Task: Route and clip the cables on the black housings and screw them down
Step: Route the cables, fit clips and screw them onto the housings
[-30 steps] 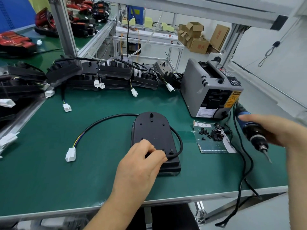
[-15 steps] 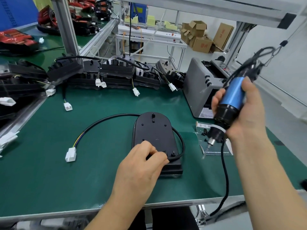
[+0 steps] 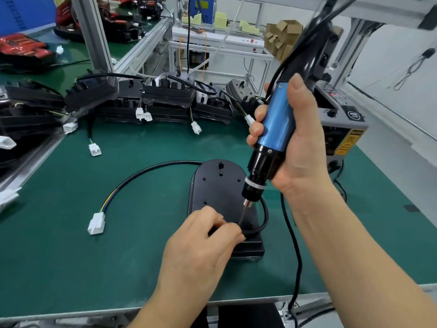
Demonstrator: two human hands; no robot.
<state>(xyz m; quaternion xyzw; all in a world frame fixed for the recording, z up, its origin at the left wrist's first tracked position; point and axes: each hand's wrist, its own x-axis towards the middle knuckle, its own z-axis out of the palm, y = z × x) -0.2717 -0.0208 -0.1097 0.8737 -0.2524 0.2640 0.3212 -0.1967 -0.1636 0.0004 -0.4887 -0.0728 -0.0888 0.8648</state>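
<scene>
Right grip [image 3: 300, 147] wrapped round blue electric screwdriver [image 3: 274, 124], bit tip down on black housing [image 3: 217, 183] lying on bench [image 3: 59, 233]; left grip [image 3: 201, 247] pinches cable [image 3: 151, 169] against housing, likely steadying it for screw.

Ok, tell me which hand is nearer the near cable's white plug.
Left. The left hand pinches the cable on the housing, right of the plug; the right hand is farther right, gripping the screwdriver.

bright even light, soft shadows, wide-angle bending at edges, motion blur top right.
</scene>
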